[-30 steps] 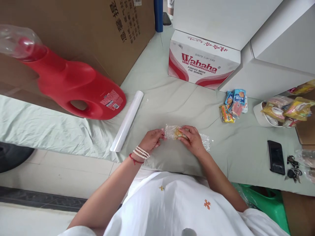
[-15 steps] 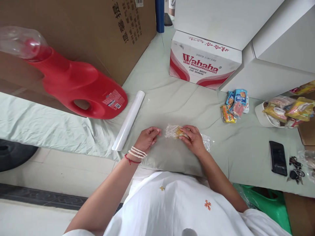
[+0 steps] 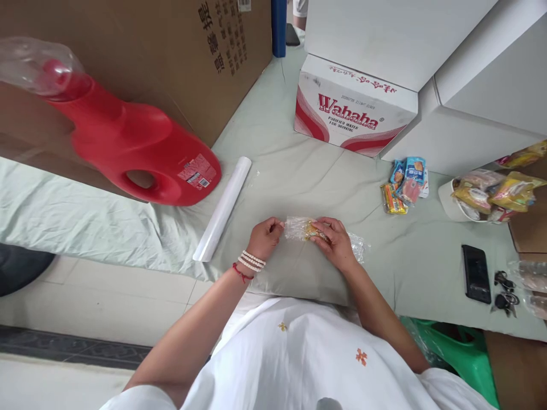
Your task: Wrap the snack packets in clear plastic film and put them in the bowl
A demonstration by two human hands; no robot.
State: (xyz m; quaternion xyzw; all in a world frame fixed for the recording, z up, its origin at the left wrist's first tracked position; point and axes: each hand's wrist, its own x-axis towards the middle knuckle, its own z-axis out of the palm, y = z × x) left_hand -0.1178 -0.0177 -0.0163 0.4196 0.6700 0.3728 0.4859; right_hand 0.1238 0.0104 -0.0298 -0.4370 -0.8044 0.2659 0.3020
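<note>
Right at the middle of the front edge of the surface [image 3: 299,182] is the golden packet [image 3: 310,229] in clear film [image 3: 293,229], and the right hand [image 3: 341,246] curls half-closed over it, presumably pinning it steady. The left hand [image 3: 264,237] pinches tight at the film's left end, apparently gripping it, likely to keep it taut. Wrinkled cloth covers everything here: white roll [image 3: 223,209] slanting at left, Wahaha box [image 3: 354,109] toward the back edge, phone [image 3: 476,274] and keys [image 3: 505,293] near the front right corner.
</note>
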